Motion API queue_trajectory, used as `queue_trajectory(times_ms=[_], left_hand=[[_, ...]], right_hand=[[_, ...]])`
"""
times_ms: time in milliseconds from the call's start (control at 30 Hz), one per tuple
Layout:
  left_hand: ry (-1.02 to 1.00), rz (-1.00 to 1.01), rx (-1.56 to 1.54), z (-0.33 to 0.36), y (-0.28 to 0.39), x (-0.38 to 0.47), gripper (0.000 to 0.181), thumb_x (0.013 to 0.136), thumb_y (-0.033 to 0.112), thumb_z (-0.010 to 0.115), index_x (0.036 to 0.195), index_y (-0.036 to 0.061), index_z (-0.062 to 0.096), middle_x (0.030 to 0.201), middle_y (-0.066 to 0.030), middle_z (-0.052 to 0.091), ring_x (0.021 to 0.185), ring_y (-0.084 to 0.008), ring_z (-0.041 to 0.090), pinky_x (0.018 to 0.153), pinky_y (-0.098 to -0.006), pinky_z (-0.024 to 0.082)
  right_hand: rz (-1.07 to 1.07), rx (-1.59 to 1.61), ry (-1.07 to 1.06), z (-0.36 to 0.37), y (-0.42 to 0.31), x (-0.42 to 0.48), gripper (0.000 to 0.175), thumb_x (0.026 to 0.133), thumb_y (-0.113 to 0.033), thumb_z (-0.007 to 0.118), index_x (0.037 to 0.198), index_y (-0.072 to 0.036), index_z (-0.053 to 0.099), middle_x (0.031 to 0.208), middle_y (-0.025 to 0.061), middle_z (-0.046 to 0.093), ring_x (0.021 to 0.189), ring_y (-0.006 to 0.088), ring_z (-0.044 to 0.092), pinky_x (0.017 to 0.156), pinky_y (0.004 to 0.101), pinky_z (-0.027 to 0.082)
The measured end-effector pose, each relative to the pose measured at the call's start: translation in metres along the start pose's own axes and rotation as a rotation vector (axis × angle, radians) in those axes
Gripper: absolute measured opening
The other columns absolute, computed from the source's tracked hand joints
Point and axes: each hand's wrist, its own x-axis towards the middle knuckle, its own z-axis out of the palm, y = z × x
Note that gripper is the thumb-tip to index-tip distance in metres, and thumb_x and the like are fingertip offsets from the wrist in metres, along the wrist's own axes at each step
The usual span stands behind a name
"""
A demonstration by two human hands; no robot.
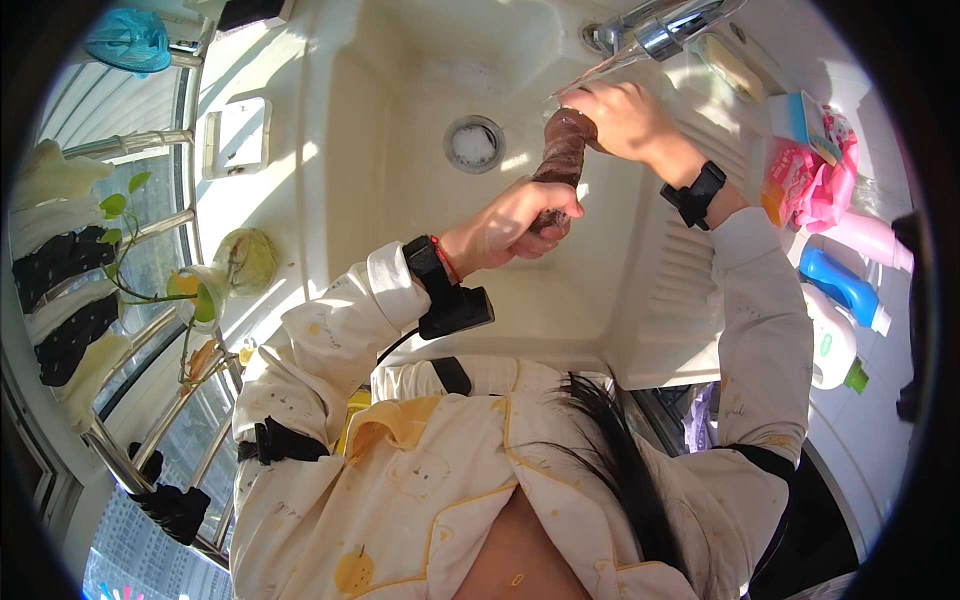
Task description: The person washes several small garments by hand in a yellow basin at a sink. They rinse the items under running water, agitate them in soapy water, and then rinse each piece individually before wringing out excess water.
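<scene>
A brown, wet, twisted cloth (pixel 564 146) is stretched between my two hands over a white laundry sink (pixel 360 187). My left hand (pixel 517 221) is closed around its lower end. Around the upper end, my right hand (pixel 619 120) grips just below the chrome faucet (pixel 664 37). A stream of water (pixel 600 69) runs from the faucet past the fingers of my right hand. The sink drain (pixel 475 144), with white foam in it, lies to the left of the cloth.
A ribbed washboard (pixel 686 255) forms the sink's right side. Beyond it stand a blue bottle (pixel 840 281), a white bottle (pixel 831 337) and pink packaging (pixel 817 176). A soap bar (pixel 726 67) lies near the faucet. On the left ledge are a white dish (pixel 237 139) and a glass jar (pixel 246 262).
</scene>
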Motion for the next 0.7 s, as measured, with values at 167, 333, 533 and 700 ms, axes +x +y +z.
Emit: queue_trajectory(times_ms=[167, 333, 533, 700], left_hand=[[-0.2, -0.026, -0.447, -0.003, -0.01, 0.006, 0.021, 0.082, 0.024, 0.047, 0.066, 0.0132, 0.04, 0.054, 0.0067, 0.033, 0.04, -0.0056, 0.023, 0.038, -0.0226, 0.017], [-0.505, 0.026, -0.713, -0.024, -0.011, 0.0, 0.02, 0.084, 0.026, 0.047, 0.073, 0.0097, 0.044, 0.059, 0.0048, 0.037, 0.042, -0.0045, 0.028, 0.035, -0.0202, 0.023], [0.096, 0.321, -0.509, -0.049, 0.001, -0.026, 0.057, 0.088, 0.048, 0.053, 0.112, -0.0031, 0.047, 0.092, -0.0052, 0.055, 0.067, -0.0066, 0.049, 0.052, -0.0168, 0.042], [0.227, 0.239, -0.212, -0.035, -0.005, -0.011, 0.065, 0.083, 0.055, 0.059, 0.118, 0.0011, 0.048, 0.109, -0.0105, 0.059, 0.097, -0.019, 0.057, 0.089, -0.0327, 0.047]], right_hand=[[-0.024, 0.068, 0.081, 0.026, -0.007, 0.019, 0.026, 0.069, -0.015, 0.069, 0.091, -0.013, 0.054, 0.077, 0.0061, 0.056, 0.067, 0.0291, 0.06, 0.055, 0.0389, 0.048], [0.062, 0.1, 0.123, 0.037, -0.018, 0.026, 0.027, 0.069, -0.015, 0.068, 0.093, -0.012, 0.056, 0.075, 0.0092, 0.057, 0.066, 0.031, 0.059, 0.055, 0.0404, 0.046], [0.463, 0.552, 0.113, 0.004, -0.025, -0.008, 0.034, 0.069, -0.016, 0.071, 0.098, -0.008, 0.057, 0.082, 0.0105, 0.064, 0.072, 0.0283, 0.063, 0.063, 0.0372, 0.049], [0.658, 0.762, 0.111, -0.017, -0.079, -0.061, 0.044, 0.068, -0.012, 0.076, 0.104, -0.003, 0.054, 0.084, 0.0055, 0.063, 0.077, 0.0119, 0.059, 0.071, 0.0279, 0.048]])
